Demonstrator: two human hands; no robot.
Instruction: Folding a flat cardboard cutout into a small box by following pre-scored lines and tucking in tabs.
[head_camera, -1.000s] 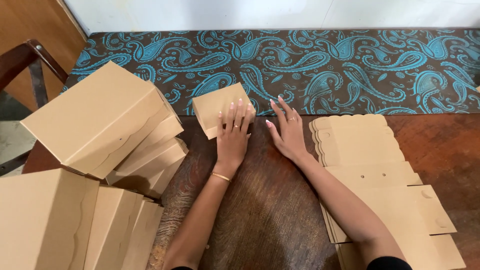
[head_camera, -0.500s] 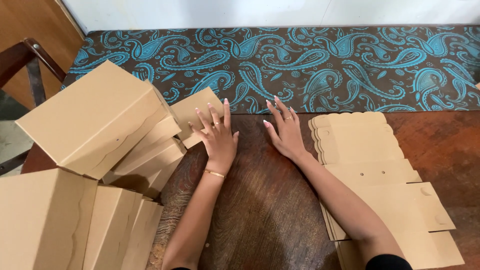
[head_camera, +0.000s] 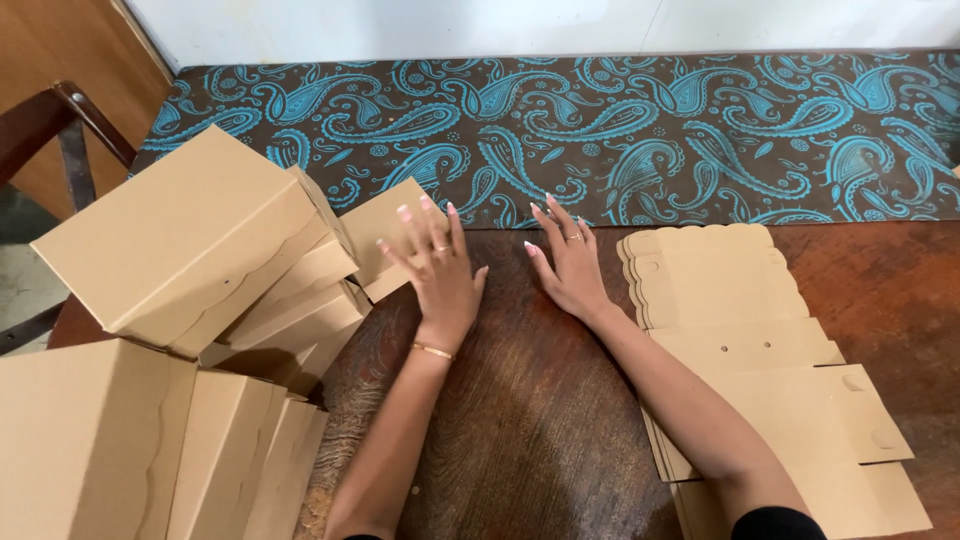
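Small folded cardboard box (head_camera: 385, 235), far left on the wooden table (head_camera: 520, 420) against the stacked boxes (head_camera: 190, 250): your left hand (head_camera: 440, 270) rests spread on it, gripping nothing; your right hand (head_camera: 570, 265) lies flat and empty beside the flat box blanks (head_camera: 740, 330).

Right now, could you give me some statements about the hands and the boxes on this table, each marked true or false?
1. The left hand rests on a small folded box. True.
2. The right hand holds a box. False: it lies flat on the table.
3. Flat cardboard sheets lie beside the right arm. True.
4. The finished boxes are stacked at the right. False: they are at the left.
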